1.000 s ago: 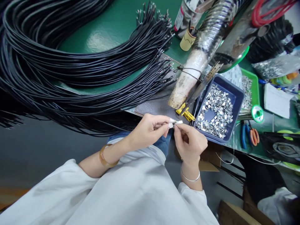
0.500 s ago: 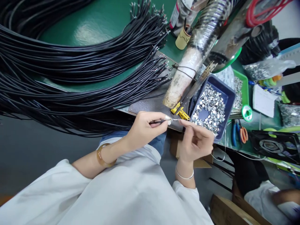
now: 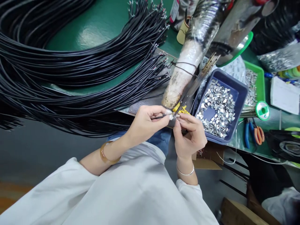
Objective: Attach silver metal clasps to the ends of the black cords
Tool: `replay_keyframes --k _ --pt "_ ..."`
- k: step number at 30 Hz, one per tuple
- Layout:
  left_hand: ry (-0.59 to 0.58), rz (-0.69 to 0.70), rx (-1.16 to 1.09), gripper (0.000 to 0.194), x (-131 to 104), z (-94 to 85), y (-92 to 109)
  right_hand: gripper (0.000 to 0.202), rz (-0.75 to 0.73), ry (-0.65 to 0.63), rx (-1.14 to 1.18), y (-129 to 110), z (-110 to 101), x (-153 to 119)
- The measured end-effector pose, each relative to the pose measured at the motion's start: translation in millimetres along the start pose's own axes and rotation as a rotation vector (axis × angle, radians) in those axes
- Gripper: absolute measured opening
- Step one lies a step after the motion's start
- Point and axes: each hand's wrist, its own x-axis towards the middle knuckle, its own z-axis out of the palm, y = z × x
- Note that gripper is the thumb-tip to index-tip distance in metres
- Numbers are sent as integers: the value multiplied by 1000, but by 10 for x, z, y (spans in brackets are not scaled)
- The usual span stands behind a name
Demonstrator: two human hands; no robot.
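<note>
Desk (image 3: 93, 36): green, its left and far-left part loaded with a large bundle of black cables (image 3: 93, 59), the stripped-looking ends turned right. Judged from this lie, work on the cable in hand is under way at its end and unfinished; how many of the bundled ends are done cannot be established.

Navy bin (image 3: 239, 90): right of the hands, holding a plentiful heap of small silvery metal pieces (image 3: 217, 107), so many appear unused.

Left hand (image 3: 147, 122): near the desk's edge, thumb and finger brought together and clamped on a black cable (image 3: 158, 117), close to its end. White coverings show at the fingertips (image 3: 168, 112).

Right hand (image 3: 191, 134): thumb and forefinger meet the cable end just beside the left hand. Whether this grip is firmly closed on anything cannot be told.

Single metal piece (image 3: 177, 116): small and bright, at the right fingertips. Whether it is fitted to the wires or merely beside them is not discernible.

Obscured: the cable's course beneath the left hand; part of a yellow tool (image 3: 184, 109) behind the fingers. Cut off: the bundle at the left border. Too small to read: the fine wires between the fingertips.
</note>
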Motion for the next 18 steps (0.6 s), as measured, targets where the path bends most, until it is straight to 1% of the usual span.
replay_keyframes --k 5,10,18 --pt "-19 4 3 13 -3 -18 33 18 -24 21 3 -34 2 36" --pt "-48 -27 0 15 5 -24 54 18 -17 -6 27 -3 -11 -20" --pt "-85 -10 14 17 6 -15 28 18 -11 -20 34 5 -6 -38"
